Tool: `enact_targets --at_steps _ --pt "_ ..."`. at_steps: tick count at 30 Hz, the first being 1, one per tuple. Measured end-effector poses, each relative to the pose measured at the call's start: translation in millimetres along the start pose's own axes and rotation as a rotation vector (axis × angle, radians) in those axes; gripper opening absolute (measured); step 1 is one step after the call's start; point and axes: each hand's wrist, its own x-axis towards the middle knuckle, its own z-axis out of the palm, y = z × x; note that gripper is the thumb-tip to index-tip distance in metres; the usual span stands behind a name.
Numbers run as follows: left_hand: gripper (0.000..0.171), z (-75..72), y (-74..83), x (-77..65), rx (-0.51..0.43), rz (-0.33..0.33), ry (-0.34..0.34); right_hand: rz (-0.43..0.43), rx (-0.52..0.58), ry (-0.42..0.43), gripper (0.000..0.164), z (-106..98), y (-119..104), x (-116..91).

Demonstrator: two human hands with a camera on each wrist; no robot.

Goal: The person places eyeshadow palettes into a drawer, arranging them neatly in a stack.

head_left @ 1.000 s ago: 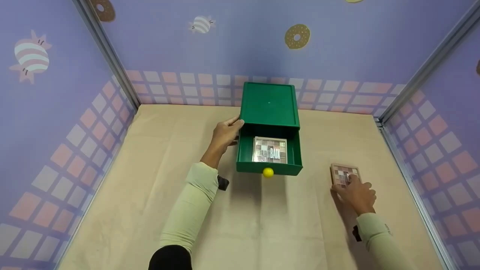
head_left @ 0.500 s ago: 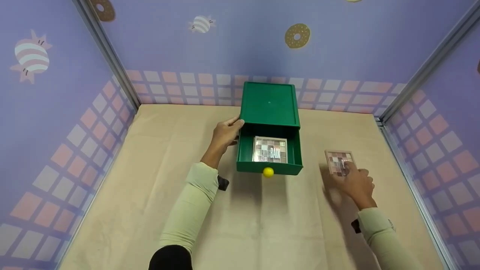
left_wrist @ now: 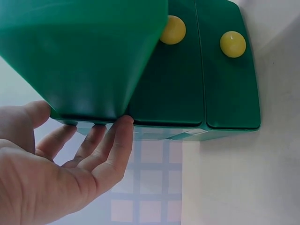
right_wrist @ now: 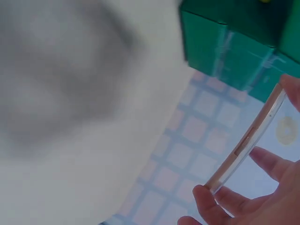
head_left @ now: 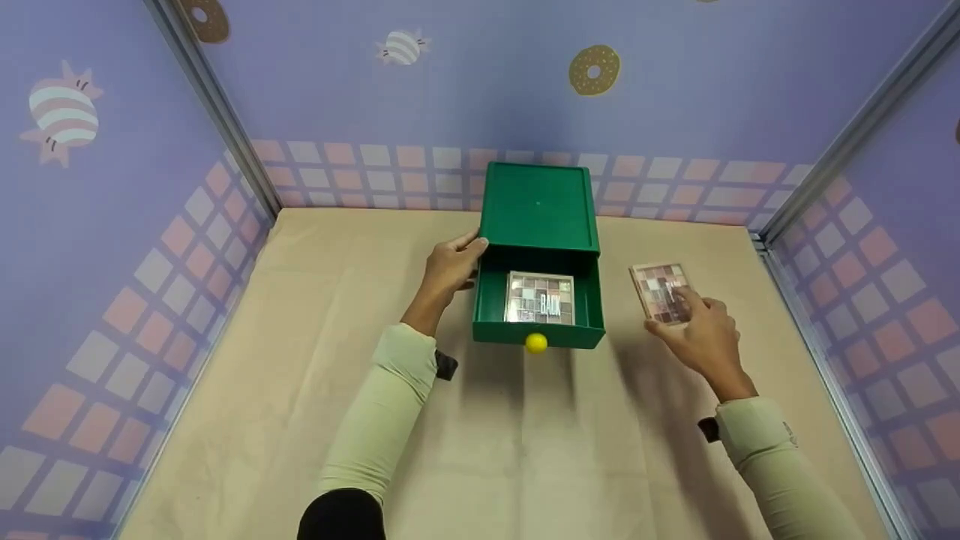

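A green drawer unit [head_left: 538,206] stands at the back, its top drawer [head_left: 589,300] pulled out, with a yellow round knob [head_left: 535,343]. Inside that drawer lies an eyeshadow palette [head_left: 540,296] with a clear, gridded lid. My left hand [head_left: 451,264] rests against the unit's left side, thumb at the top front corner and fingertips along the side wall in the left wrist view. To the right of the drawer, my right hand [head_left: 703,330] holds a second eyeshadow palette [head_left: 660,289] by its edges, tilted above the table. In the right wrist view this palette [right_wrist: 248,136] appears edge-on.
Below the open drawer, two closed drawers show yellow knobs [left_wrist: 233,44] in the left wrist view. A beige cloth [head_left: 360,285] covers the table. Patterned purple walls [head_left: 480,90] with metal corner posts [head_left: 847,127] enclose it on three sides.
My right hand has lifted the eyeshadow palette off the table and carried it forward and left toward the open drawer. My left hand and the drawer unit have stayed in place.
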Motion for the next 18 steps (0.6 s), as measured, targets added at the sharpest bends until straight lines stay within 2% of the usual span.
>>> enact_targets --at_steps 13,18 --pt "0.051 0.3 -0.4 1.5 0.01 -0.002 0.003 -0.193 0.085 0.051 0.078 -18 -39 16" --pt "0.05 0.0 -1.5 2.1 0.005 -0.002 0.009 -0.32 0.115 0.029 0.075 -23 -55 21"
